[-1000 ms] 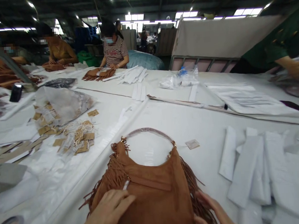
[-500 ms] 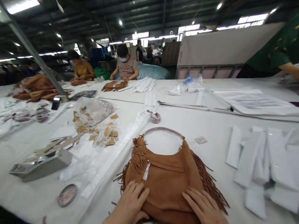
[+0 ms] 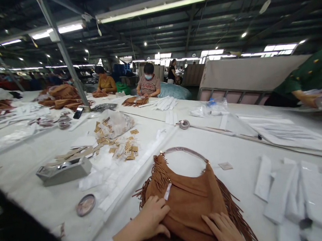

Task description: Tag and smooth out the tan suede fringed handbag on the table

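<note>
A brown suede handbag (image 3: 192,199) with side fringes and a wrapped curved handle lies flat on the white table (image 3: 232,145) in front of me. My left hand (image 3: 151,218) rests on its lower left part, fingers curled over the edge beside a white-wrapped zipper pull (image 3: 167,191). My right hand (image 3: 223,229) lies flat on the bag's lower right, fingers stretched out. Neither hand lifts the bag.
White paper strips (image 3: 289,194) are spread at the right. A grey tape dispenser (image 3: 63,171), a round tape roll (image 3: 86,205) and a heap of tan hang tags (image 3: 121,147) lie at the left. Other people sit at the far side; a green-sleeved arm (image 3: 301,80) reaches in at right.
The view has tilted up and shifted, so more of the left table shows. My left hand slid up towards the zipper pull; my right hand stays flat on the bag.
</note>
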